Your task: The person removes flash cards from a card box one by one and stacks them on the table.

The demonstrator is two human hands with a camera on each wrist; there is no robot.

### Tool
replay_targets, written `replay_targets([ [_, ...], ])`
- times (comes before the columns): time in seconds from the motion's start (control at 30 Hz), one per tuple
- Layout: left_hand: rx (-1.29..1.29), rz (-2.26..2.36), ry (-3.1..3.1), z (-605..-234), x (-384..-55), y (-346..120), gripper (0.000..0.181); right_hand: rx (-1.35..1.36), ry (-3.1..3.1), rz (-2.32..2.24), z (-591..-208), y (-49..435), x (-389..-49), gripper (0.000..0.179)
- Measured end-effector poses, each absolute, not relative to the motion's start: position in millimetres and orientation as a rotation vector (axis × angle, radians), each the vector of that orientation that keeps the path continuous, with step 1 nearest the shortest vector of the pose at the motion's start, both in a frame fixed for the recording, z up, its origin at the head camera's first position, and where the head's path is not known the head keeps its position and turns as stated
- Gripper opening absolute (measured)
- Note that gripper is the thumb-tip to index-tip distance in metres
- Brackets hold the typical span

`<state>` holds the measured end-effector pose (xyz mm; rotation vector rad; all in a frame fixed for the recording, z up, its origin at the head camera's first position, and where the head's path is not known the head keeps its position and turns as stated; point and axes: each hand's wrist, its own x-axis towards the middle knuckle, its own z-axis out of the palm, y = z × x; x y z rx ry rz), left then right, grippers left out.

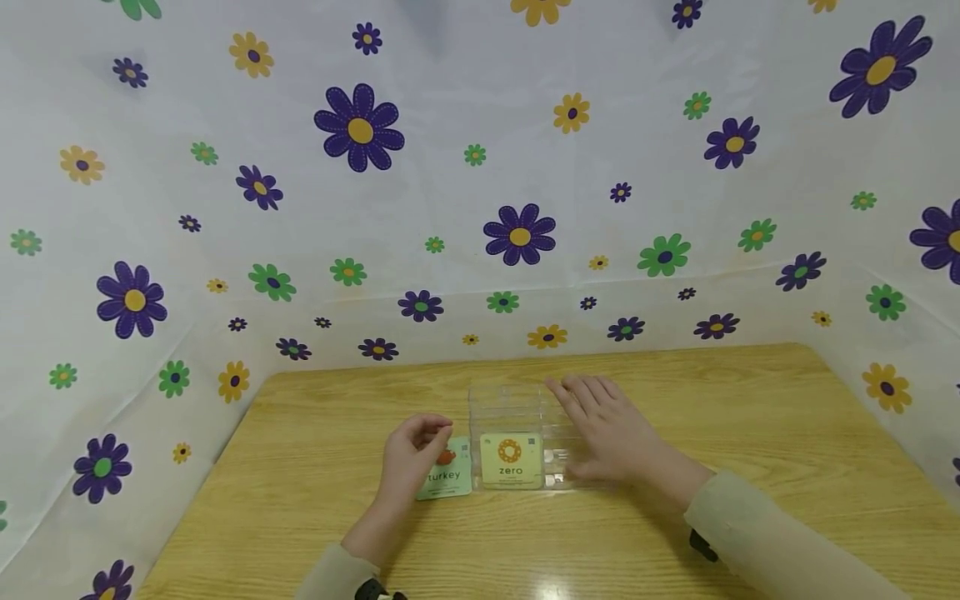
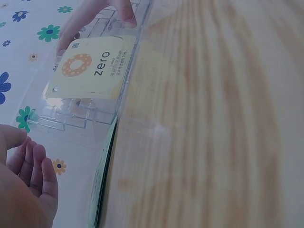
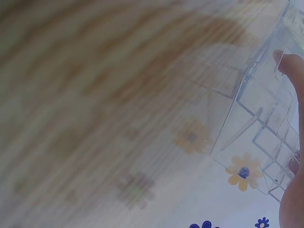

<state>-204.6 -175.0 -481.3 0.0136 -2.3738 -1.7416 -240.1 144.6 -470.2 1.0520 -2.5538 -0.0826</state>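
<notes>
A clear plastic tiered card holder lies on the table, its slots showing in both wrist views. A yellow "zero" card with a ring-shaped picture sits in its front left part. Just left of it is a green "turkey" card, seen edge-on as a thin stack in the left wrist view. My left hand hovers over that card's left side, fingers loosely curled, holding nothing. Spanning the holder's right part, my right hand holds it, thumb at the front and fingers towards the back.
The wooden table spreads around the holder. A white cloth printed with flowers rises behind and along both sides of the table. Each wrist wears a dark band by the sleeve.
</notes>
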Motion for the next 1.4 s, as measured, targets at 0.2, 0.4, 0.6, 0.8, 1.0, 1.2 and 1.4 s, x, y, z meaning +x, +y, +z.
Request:
replay_targets([
  [0.2, 0.006, -1.765, -2.367, -482.6, -203.2, -174.1, 0.011, 1.065, -2.557, -0.106, -471.9, 144.6, -240.6, 0.124],
  [0.4, -0.036, -1.794, -2.358, -484.5, -203.4, -172.5, 0.011, 1.059, -2.546, -0.091, -473.2, 144.4, -240.4, 0.124],
  [0.6, -0.057, -1.834, -2.344, -482.6, -203.2, -168.6, 0.011, 1.056, -2.537, -0.078, -471.0, 144.3, -240.4, 0.124],
  [0.8, -0.074, -1.838, -2.350, -480.9, -200.9, -164.6, 0.011, 1.063, -2.525, -0.073, -471.2, 144.6, -241.0, 0.123],
  [1.0, -0.076, -1.839, -2.353, -481.0, -201.6, -161.3, 0.009, 1.062, -2.551, -0.087, -469.6, 144.4, -239.6, 0.123],
  [1.2, -0.080, -1.834, -2.360, -482.4, -201.0, -159.0, 0.010, 1.064, -2.568, -0.102, -470.1, 144.9, -239.1, 0.123],
  [1.4, -0.101, -1.813, -2.364, -480.6, -201.7, -156.4, 0.009, 1.062, -2.524, -0.091, -471.3, 145.2, -240.2, 0.123],
])
